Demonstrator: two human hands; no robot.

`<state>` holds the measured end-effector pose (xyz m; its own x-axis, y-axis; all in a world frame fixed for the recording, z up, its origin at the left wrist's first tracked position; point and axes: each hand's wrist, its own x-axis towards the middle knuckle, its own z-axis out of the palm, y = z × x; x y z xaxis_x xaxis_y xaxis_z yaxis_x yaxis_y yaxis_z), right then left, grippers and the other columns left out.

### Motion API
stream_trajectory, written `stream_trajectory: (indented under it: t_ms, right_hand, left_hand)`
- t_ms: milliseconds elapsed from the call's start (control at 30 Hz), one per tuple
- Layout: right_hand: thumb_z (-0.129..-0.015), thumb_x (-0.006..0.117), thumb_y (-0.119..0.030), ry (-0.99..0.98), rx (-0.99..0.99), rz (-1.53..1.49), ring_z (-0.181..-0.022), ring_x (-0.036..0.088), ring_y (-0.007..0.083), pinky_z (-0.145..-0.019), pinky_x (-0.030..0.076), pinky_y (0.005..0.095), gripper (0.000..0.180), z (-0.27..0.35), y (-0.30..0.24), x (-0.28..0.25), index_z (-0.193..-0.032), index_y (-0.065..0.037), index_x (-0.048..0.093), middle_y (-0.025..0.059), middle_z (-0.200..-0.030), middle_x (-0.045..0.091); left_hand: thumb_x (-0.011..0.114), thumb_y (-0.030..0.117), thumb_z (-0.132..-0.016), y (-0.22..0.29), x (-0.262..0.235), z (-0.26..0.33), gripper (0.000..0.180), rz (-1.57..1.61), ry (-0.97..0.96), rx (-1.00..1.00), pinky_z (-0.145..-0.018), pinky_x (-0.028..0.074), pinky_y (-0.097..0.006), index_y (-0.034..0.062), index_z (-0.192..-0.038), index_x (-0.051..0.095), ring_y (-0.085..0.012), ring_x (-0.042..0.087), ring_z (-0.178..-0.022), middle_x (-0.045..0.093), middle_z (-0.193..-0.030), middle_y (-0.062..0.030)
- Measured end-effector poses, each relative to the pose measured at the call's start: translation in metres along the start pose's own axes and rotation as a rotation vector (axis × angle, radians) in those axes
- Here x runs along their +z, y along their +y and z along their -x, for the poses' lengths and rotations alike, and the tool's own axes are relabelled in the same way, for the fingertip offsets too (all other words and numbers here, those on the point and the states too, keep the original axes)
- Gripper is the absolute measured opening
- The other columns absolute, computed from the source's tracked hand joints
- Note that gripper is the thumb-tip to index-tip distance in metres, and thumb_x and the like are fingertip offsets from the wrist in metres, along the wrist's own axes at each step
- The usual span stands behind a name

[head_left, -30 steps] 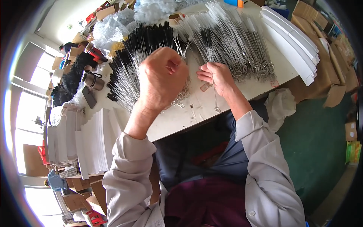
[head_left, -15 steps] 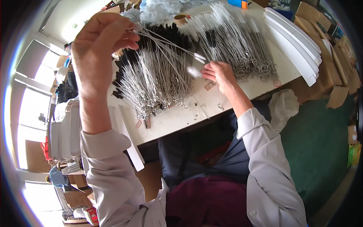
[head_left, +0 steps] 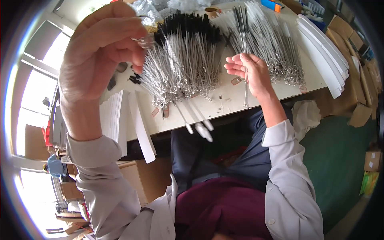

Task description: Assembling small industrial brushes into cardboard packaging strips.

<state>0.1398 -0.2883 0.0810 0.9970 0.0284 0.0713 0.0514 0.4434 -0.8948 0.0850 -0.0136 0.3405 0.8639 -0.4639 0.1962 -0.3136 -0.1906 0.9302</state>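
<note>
My left hand (head_left: 108, 52) is raised at the upper left, fingers curled round the ring ends of a few thin wire brushes. Their white bristle tips (head_left: 204, 131) appear to hang past the table's front edge, blurred. Against my right hand (head_left: 254, 72), the thumb pins a small bunch of black-tipped wire brushes (head_left: 242, 28) upright, rings downward, with the other fingers stretched out. Between the hands lies a large pile of black-tipped wire brushes (head_left: 180, 64), rings toward me. Beyond my right hand is a pile of white-tipped wire brushes (head_left: 276, 48).
Long white folded strips (head_left: 324, 56) are stacked at the table's right, and more white strips (head_left: 114, 120) at its left. A tape roll (head_left: 212, 11) and clear plastic bags (head_left: 176, 6) sit at the back. Cardboard boxes (head_left: 350, 36) stand at the right.
The brushes in my left hand have swung from pointing right to hanging toward the front edge. My right hand has shifted slightly right and up in view, its black-tipped brushes now plainly upright.
</note>
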Motion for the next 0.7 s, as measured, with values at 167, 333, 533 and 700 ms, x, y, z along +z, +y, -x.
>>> stream_trajectory:
  t_ms: [167, 333, 533, 700]
  right_hand:
    - [-0.111, 0.044, -0.022, -0.401, -0.076, -0.053, -0.100, 0.074, 0.0336, -0.091, 0.062, 0.0447, 0.036, 0.034, -0.041, 0.059, -0.107, 0.005, 0.068, 0.0253, -0.113, 0.072]
    - [-0.111, 0.044, -0.023, -0.711, 0.215, -0.239, -0.092, 0.076, 0.0345, -0.085, 0.063, 0.0445, 0.037, 0.057, -0.035, 0.074, -0.109, 0.007, 0.067, 0.0253, -0.105, 0.073]
    - [-0.111, 0.045, -0.024, -0.594, 0.463, -0.212, -0.070, 0.074, 0.0279, -0.066, 0.063, 0.0383, 0.037, 0.083, -0.007, 0.064, -0.111, 0.008, 0.064, 0.0183, -0.087, 0.073]
    - [-0.111, 0.045, -0.023, -0.565, 0.511, -0.104, -0.063, 0.070, 0.0215, -0.060, 0.060, 0.0322, 0.036, 0.102, 0.023, 0.051, -0.114, 0.008, 0.063, 0.0142, -0.082, 0.070]
  left_hand:
    - [0.062, 0.013, -0.094, -0.005, 0.021, 0.009, 0.014, 0.068, 0.060, -0.047, -0.053, 0.053, -0.032, 0.0001, -0.092, 0.060, -0.0180, 0.063, -0.063, 0.060, -0.085, -0.0079]
    - [0.066, 0.010, -0.093, -0.034, 0.020, 0.006, 0.012, -0.014, 0.058, -0.041, -0.060, 0.058, -0.030, -0.0019, -0.095, 0.066, -0.0187, 0.072, -0.068, 0.070, -0.086, -0.0110]
    - [0.071, 0.008, -0.091, -0.086, 0.013, 0.021, 0.014, -0.014, 0.204, -0.179, -0.060, 0.059, -0.029, -0.0045, -0.090, 0.066, -0.0172, 0.071, -0.066, 0.071, -0.080, -0.0127]
    - [0.071, 0.007, -0.091, -0.122, 0.004, 0.034, 0.013, 0.045, 0.266, -0.222, -0.058, 0.058, -0.027, -0.0028, -0.088, 0.064, -0.0146, 0.069, -0.063, 0.070, -0.077, -0.0102]
